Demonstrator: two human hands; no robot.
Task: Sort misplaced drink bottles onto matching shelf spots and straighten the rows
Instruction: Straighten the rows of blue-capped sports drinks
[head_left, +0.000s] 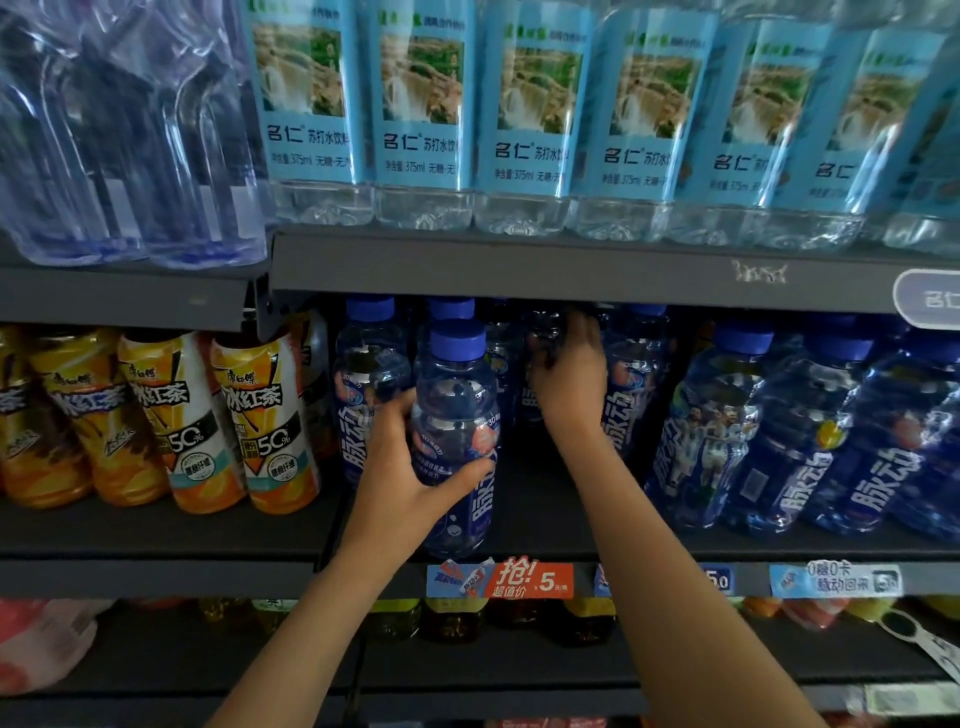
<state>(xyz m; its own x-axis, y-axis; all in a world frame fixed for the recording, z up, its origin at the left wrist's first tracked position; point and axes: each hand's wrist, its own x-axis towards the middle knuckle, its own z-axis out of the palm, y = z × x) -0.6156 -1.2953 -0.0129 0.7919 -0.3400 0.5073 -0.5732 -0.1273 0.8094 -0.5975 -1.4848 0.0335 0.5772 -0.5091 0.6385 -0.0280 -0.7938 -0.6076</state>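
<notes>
Head view shows the left hand (402, 467) wrapped around a blue-capped bottle (456, 436) standing upright at the front edge of the middle shelf (156, 535), cap up, thumb across its label and fingers hidden behind it. Right of that bottle, the right hand (569, 374) reaches deeper in with fingers curled about a dark bottle (543, 332); shadow hides its cap and the fingertips.

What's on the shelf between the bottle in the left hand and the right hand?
In the head view, a dark gap of bare shelf lies between the bottle in the left hand and the right hand; blue bottles stand farther back.
</notes>
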